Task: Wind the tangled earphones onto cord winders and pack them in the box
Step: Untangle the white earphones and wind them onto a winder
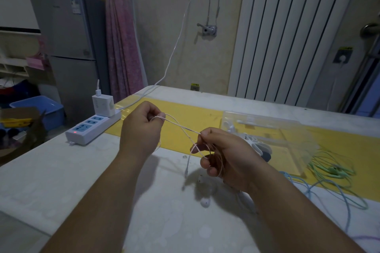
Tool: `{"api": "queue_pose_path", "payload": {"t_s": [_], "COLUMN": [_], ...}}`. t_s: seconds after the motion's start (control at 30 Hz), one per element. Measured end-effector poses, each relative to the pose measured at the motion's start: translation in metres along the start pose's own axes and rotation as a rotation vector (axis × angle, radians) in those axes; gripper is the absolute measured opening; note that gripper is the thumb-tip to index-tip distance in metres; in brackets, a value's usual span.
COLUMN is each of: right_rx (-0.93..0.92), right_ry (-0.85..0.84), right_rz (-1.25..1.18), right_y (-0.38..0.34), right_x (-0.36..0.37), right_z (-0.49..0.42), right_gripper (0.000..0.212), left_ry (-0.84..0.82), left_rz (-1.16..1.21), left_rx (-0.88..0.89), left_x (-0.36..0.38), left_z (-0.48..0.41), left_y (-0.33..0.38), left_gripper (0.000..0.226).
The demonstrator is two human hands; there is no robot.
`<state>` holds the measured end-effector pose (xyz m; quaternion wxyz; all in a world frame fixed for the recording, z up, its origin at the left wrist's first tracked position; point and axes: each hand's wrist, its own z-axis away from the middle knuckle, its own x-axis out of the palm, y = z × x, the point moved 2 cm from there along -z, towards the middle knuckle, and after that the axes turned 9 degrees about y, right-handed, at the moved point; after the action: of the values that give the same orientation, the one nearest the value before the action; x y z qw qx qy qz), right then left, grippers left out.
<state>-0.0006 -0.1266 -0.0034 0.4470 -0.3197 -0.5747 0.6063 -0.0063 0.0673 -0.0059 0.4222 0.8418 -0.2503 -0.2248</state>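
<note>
Currently: pale pink earphone cord (181,127) spans between both hands, raised above the table (82,170). Left hand (141,127) pinches a strand at thumb and forefinger tips. Right hand (226,156) pinches the other end, with loose loops draped over its lower curled fingers.

Handling, judged: very light, limp, thin, snag-prone. Pull gently and grip the cord itself, not the buds.

Count:
- two earbuds (202,178) below the right fingers
- green earphones (333,168) and blue earphones (308,189) beyond the right knuckles, so three sets
- one clear box (267,129)
- cord winders (251,140) inside it, number unclear
</note>
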Motion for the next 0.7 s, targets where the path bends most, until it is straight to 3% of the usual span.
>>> {"api": "queue_pose_path", "payload": {"t_s": [0.13,0.33,0.57,0.7], "right_rx": [0.009,-0.112,-0.184,-0.207], "right_ry": [0.005,0.213,0.172,0.215], "right_rz": [0.028,0.036,0.003,0.106], "right_y": [0.0019,0.0020,-0.0008,0.0017], "right_x": [0.0013,-0.0041,-0.0010,-0.0024], "right_z": [-0.0026,-0.0073,-0.0067,-0.0091], "right_gripper": [0.018,0.021,0.021,0.022], "left_ry": [0.043,0.036,0.031,0.046], "left_rz": [-0.021,-0.047,-0.043,-0.042], "left_rx": [-0.023,-0.017,0.003,0.028], "left_x": [-0.0021,-0.0025,-0.0026,-0.0037], "left_z": [-0.0013,-0.0012,-0.0001,-0.0001], "left_y": [-0.0006,0.0010,0.0025,0.0037], "left_gripper": [0.016,0.018,0.016,0.016]}}
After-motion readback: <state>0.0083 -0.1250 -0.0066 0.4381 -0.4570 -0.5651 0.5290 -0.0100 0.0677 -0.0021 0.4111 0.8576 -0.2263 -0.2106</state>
